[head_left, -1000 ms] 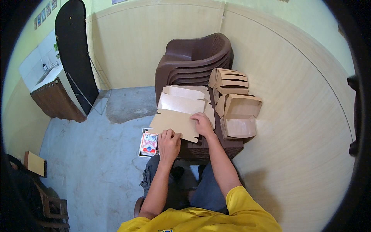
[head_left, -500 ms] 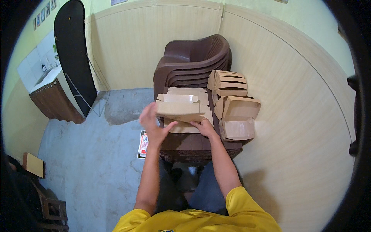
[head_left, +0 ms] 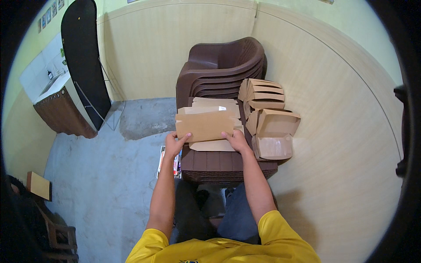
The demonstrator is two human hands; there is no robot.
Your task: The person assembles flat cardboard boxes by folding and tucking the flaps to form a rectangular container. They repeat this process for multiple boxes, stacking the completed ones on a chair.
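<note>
A partly folded brown cardboard box (head_left: 204, 125) is held above the seat of the stacked chairs, one broad panel facing me. My left hand (head_left: 175, 143) grips its lower left corner, thumb on the front and fingers behind. At the lower right corner, my right hand (head_left: 237, 140) pinches it the same way. Flat cardboard blanks (head_left: 213, 146) lie under and behind the box on the seat. To the right of them stands an open folded box (head_left: 272, 148), and behind it several nested folded boxes (head_left: 265, 95).
The brown plastic chairs (head_left: 219, 166) are stacked close to the wood-panelled wall (head_left: 337, 144). On the floor by my left forearm is a container of printed items (head_left: 177, 165). A black ironing board (head_left: 81, 52) leans beside the curtained sink (head_left: 66, 109) at the far left.
My left hand has come down from the box's upper left side to its lower left corner and closed on it. The box has tilted, so its broad panel now faces me.
</note>
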